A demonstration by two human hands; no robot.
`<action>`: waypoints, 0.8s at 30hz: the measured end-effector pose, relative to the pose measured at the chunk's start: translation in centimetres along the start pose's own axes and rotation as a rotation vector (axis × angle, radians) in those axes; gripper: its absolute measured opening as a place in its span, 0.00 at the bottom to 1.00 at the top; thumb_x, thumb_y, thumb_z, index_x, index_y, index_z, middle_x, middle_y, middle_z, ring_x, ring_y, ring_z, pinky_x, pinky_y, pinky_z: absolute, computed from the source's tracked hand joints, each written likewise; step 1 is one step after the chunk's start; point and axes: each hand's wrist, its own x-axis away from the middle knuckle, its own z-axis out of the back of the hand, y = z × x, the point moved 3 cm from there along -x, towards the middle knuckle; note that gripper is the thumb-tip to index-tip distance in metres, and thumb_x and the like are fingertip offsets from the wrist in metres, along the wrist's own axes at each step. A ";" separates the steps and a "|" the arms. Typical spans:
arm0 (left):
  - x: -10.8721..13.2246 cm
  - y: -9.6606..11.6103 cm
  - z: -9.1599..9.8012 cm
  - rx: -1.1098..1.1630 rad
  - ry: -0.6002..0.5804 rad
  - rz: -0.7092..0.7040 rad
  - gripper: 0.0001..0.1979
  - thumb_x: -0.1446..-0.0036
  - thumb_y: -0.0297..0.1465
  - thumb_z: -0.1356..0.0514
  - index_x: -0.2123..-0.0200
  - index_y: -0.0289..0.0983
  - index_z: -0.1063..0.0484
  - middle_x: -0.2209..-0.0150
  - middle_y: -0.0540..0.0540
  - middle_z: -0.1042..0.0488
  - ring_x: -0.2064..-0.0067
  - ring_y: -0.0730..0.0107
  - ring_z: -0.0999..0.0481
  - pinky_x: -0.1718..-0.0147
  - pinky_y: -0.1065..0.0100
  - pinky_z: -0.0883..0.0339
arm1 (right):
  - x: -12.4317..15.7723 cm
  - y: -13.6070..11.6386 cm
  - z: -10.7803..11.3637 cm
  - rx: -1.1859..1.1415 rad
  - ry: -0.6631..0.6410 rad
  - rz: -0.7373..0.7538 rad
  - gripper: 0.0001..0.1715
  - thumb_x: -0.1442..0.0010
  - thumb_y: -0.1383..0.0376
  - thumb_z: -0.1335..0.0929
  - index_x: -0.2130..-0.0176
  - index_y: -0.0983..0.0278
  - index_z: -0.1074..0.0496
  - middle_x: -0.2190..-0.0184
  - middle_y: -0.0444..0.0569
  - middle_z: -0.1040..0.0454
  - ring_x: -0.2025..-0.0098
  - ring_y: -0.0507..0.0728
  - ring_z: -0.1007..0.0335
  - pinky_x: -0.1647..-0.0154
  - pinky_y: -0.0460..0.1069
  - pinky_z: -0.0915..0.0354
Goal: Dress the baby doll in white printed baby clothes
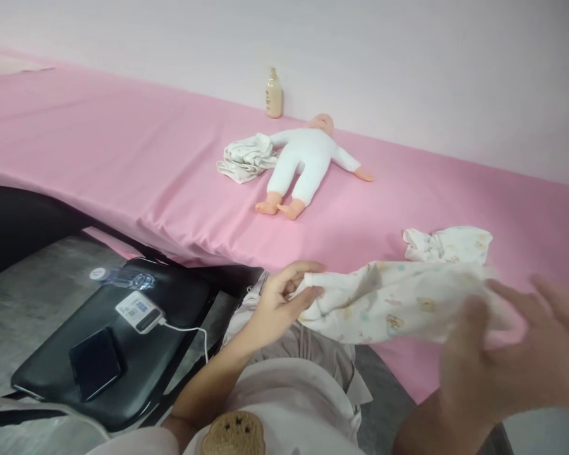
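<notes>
My left hand [284,300] pinches one end of a white baby garment [374,300] printed with small bears and pastel spots. The garment stretches sideways in front of me, above the near edge of the bed; its exact cut cannot be made out. At its far right end is my right hand [512,354], blurred by motion, with thumb and fingers spread apart. A baby doll [306,158] in a white cloth body lies on its back further off, arms out. Beside the doll's arm lies a crumpled pale garment [249,157]. Another small printed cloth [450,244] rests just beyond the held garment.
A pink sheet [123,139] covers the long bed against the wall. A pump bottle [274,95] stands at the wall. To my left, a black chair [171,341] bears a phone [95,363], a white device [140,311] with a cable, and a plastic water bottle [123,278].
</notes>
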 end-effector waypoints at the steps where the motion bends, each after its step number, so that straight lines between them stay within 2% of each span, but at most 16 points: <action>1: 0.1 0.4 -0.5 0.060 -0.017 -0.005 0.11 0.45 0.30 0.38 0.57 0.37 0.27 0.71 0.51 0.28 0.75 0.82 0.35 0.76 0.79 0.42 | 0.7 -1.1 -0.2 -0.072 -0.105 0.060 0.14 0.41 0.64 0.32 0.54 0.60 0.27 0.53 0.54 0.27 0.47 0.66 0.33 0.48 0.63 0.38; 3: 0.4 0.9 -1.6 0.193 -0.083 0.010 0.10 0.46 0.28 0.37 0.59 0.36 0.27 0.65 0.48 0.25 0.69 0.79 0.28 0.71 0.78 0.36 | 2.5 -3.5 -1.2 -0.344 -0.450 0.133 0.16 0.39 0.64 0.34 0.50 0.61 0.30 0.54 0.52 0.26 0.50 0.61 0.30 0.53 0.57 0.32; 4: 0.5 1.1 -2.0 0.251 -0.118 0.035 0.10 0.46 0.28 0.37 0.59 0.35 0.27 0.64 0.47 0.24 0.67 0.78 0.27 0.70 0.78 0.34 | 3.4 -4.6 -1.5 -0.433 -0.527 0.144 0.17 0.39 0.65 0.34 0.49 0.62 0.31 0.54 0.52 0.27 0.52 0.59 0.29 0.56 0.54 0.30; 6: 1.0 1.1 -2.5 0.337 -0.200 0.105 0.14 0.46 0.30 0.37 0.55 0.35 0.27 0.65 0.46 0.23 0.70 0.78 0.27 0.73 0.78 0.35 | 4.5 -5.9 -1.9 -0.513 -0.512 0.119 0.18 0.40 0.68 0.33 0.49 0.63 0.32 0.55 0.52 0.28 0.56 0.55 0.28 0.63 0.49 0.29; 8: 1.4 1.0 -2.7 0.393 -0.273 0.183 0.17 0.44 0.33 0.37 0.51 0.36 0.27 0.67 0.45 0.23 0.72 0.78 0.27 0.74 0.78 0.34 | 4.9 -6.3 -2.0 -0.512 -0.439 0.065 0.14 0.40 0.71 0.33 0.53 0.64 0.31 0.59 0.51 0.28 0.60 0.53 0.28 0.67 0.46 0.30; 12: 1.8 1.0 -2.5 0.455 -0.335 0.225 0.15 0.41 0.34 0.41 0.51 0.40 0.25 0.54 0.43 0.23 0.55 0.67 0.23 0.59 0.72 0.30 | 4.5 -6.0 -2.0 -0.494 -0.420 -0.026 0.01 0.37 0.67 0.34 0.62 0.63 0.33 0.69 0.46 0.29 0.68 0.51 0.31 0.71 0.45 0.34; 14: 1.8 1.1 -2.6 0.465 -0.355 0.217 0.13 0.40 0.33 0.41 0.52 0.41 0.24 0.55 0.45 0.23 0.53 0.67 0.23 0.58 0.72 0.30 | 4.3 -5.9 -1.9 -0.485 -0.389 -0.045 0.04 0.38 0.66 0.33 0.65 0.63 0.36 0.71 0.45 0.31 0.71 0.51 0.33 0.73 0.45 0.37; 17: 2.0 1.0 -2.9 0.457 -0.411 0.248 0.14 0.39 0.33 0.41 0.51 0.41 0.26 0.62 0.46 0.21 0.59 0.70 0.22 0.63 0.73 0.30 | 4.6 -6.0 -1.9 -0.469 -0.327 -0.018 0.08 0.41 0.70 0.33 0.69 0.63 0.38 0.75 0.43 0.35 0.74 0.50 0.38 0.76 0.44 0.41; 21: 2.4 0.7 -3.0 0.457 -0.473 0.270 0.15 0.40 0.31 0.41 0.49 0.40 0.28 0.59 0.43 0.21 0.60 0.72 0.21 0.66 0.76 0.32 | 5.0 -5.9 -2.0 -0.523 -0.252 0.006 0.07 0.43 0.74 0.35 0.69 0.64 0.38 0.75 0.43 0.38 0.74 0.49 0.41 0.76 0.45 0.43; 24: 2.4 0.4 -2.7 0.509 -0.464 0.297 0.15 0.44 0.26 0.37 0.52 0.39 0.27 0.58 0.44 0.21 0.58 0.72 0.22 0.64 0.77 0.33 | 4.8 -5.7 -2.0 -0.588 -0.283 0.008 0.05 0.43 0.73 0.35 0.65 0.64 0.36 0.72 0.45 0.36 0.70 0.51 0.38 0.73 0.45 0.39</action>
